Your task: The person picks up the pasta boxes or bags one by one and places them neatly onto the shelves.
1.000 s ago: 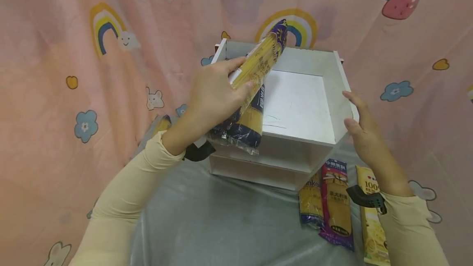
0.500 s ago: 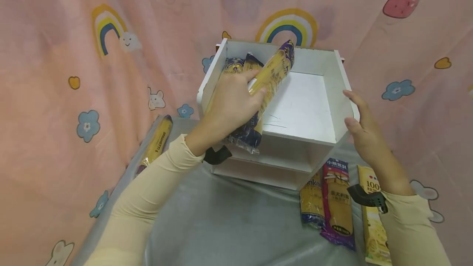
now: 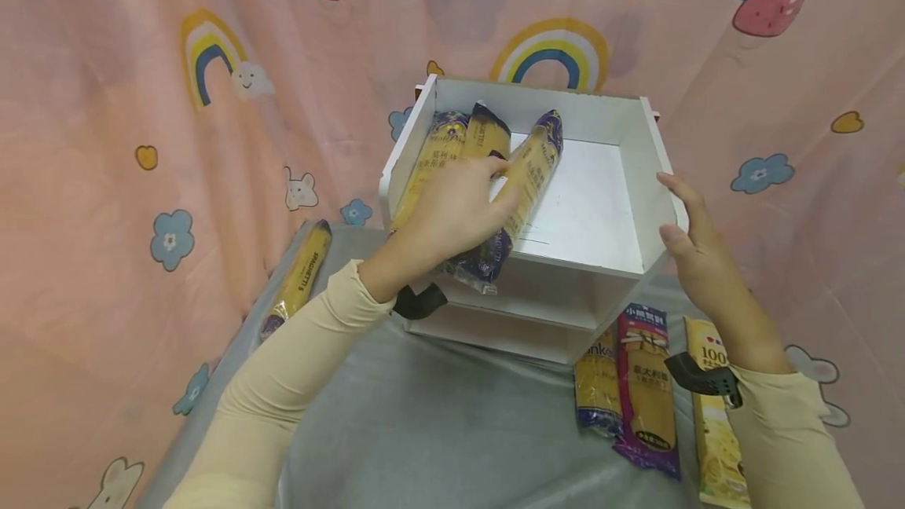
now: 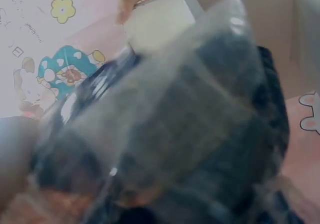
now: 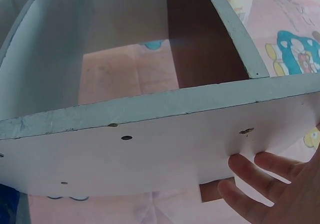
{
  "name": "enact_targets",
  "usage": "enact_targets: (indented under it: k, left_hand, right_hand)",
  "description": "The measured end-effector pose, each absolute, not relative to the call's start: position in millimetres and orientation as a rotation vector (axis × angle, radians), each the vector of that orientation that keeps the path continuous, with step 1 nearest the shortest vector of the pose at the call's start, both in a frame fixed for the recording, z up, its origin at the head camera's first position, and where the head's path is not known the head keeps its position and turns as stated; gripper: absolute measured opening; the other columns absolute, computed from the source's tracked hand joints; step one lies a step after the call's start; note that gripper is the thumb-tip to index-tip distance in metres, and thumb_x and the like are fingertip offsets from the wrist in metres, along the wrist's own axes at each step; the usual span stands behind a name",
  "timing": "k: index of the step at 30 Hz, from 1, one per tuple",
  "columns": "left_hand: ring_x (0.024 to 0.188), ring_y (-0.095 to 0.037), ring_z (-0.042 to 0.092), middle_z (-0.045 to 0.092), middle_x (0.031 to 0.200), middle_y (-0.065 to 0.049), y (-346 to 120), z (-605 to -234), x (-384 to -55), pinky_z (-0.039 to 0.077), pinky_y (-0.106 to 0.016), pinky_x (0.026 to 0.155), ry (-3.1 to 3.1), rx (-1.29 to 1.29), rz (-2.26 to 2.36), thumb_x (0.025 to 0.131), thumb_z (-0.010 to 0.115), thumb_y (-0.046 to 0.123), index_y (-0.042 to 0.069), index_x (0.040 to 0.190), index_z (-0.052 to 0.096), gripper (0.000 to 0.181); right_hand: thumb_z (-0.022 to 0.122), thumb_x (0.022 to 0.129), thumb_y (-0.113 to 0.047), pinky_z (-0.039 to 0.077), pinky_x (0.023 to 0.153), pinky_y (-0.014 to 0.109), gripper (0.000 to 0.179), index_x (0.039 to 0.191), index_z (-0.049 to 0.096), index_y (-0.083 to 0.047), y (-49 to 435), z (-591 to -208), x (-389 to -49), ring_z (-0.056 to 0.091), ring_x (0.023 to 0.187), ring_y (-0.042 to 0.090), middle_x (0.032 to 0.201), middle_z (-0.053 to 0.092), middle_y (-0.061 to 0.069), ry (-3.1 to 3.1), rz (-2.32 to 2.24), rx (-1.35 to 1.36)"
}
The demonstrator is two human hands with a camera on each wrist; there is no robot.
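My left hand [image 3: 456,206] holds a spaghetti pack [image 3: 537,167] with dark purple ends between thumb and fingers, tilted over the top tier of a white shelf unit [image 3: 590,187]. To its left in that tier lie a yellow spaghetti pack [image 3: 424,171] and another pack [image 3: 488,132] with a dark end, both partly hidden by the hand. Clear and dark wrapping [image 4: 165,129] fills the left wrist view, blurred. My right hand [image 3: 707,273] touches the unit's right side panel; in the right wrist view, its fingers [image 5: 255,176] extend against the panel's outer face.
On the grey cloth [image 3: 424,415] right of the unit lie a blue-ended pasta pack [image 3: 597,383], a purple-red one [image 3: 646,391] and a pale yellow one [image 3: 714,415]. One more spaghetti pack [image 3: 300,273] lies at the left edge. A patterned pink curtain [image 3: 339,45] hangs behind.
The left hand has moved rightward and lowered the spaghetti pack into the top tier, bringing the two packs on the left into view. The right hand stays at the side panel.
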State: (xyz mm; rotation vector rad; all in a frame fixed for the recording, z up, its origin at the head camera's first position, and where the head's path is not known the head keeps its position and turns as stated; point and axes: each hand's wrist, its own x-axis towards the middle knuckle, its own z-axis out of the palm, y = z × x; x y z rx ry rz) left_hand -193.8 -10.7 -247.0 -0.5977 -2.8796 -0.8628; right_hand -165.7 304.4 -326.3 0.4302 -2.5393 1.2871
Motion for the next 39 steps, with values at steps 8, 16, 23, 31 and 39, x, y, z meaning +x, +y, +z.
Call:
enact_targets:
  k: [8, 16, 23, 31, 39]
  left_hand:
    - [0.045, -0.006, 0.035, 0.045, 0.058, 0.005, -10.1, -249.3, -186.4, 0.026, -0.018, 0.039, -2.998, -0.783, -0.940, 0.097, 0.057, 0.032, 0.013, 0.146, 0.050, 0.053]
    - [0.080, -0.012, 0.052, 0.059, 0.092, 0.001, -18.6, -255.4, -189.4, 0.042, -0.022, 0.065, -2.938, -0.907, -0.791, 0.095, 0.063, 0.041, 0.017, 0.145, 0.051, 0.057]
    - [0.086, -0.015, 0.044, 0.052, 0.095, -0.002, -29.4, -255.8, -187.8, 0.038, -0.027, 0.070, -2.928, -1.073, -0.751, 0.092, 0.064, 0.052, 0.024, 0.146, 0.050, 0.063]
    - [0.105, -0.017, 0.042, 0.058, 0.127, 0.002, -35.4, -256.7, -186.1, 0.039, -0.033, 0.089, -2.978, -1.057, -0.584, 0.083, 0.067, 0.064, 0.022, 0.147, 0.049, 0.078]
    - [0.107, -0.016, 0.036, 0.050, 0.122, 0.004, -35.9, -263.3, -181.9, 0.031, -0.036, 0.091, -2.943, -1.023, -0.430, 0.079, 0.067, 0.068, 0.025, 0.142, 0.055, 0.077]
  right_hand:
    - [0.039, 0.104, -0.029, 0.009, 0.105, 0.084, 0.057, 0.158, 0.020, -0.026, 305.0, -326.5, -165.5, 0.012, 0.148, 0.052, 0.168, 0.009, 0.008, -2.545, 1.289, 0.431]
    - [0.040, 0.104, -0.028, 0.013, 0.105, 0.084, 0.057, 0.158, 0.021, -0.025, 303.8, -326.5, -166.8, 0.015, 0.146, 0.051, 0.166, 0.011, 0.009, -2.522, 1.313, 0.451]
    - [0.040, 0.104, -0.029, 0.010, 0.105, 0.084, 0.057, 0.158, 0.021, -0.025, 305.0, -327.4, -166.3, 0.013, 0.148, 0.050, 0.167, 0.010, 0.009, -2.521, 1.302, 0.452]
    - [0.039, 0.104, -0.028, 0.009, 0.105, 0.084, 0.057, 0.158, 0.020, -0.025, 306.0, -327.9, -165.9, 0.013, 0.148, 0.051, 0.167, 0.010, 0.009, -2.524, 1.296, 0.453]
    - [0.040, 0.104, -0.029, 0.009, 0.107, 0.083, 0.057, 0.157, 0.022, -0.025, 305.6, -328.2, -166.1, 0.014, 0.148, 0.048, 0.167, 0.012, 0.008, -2.496, 1.327, 0.471]
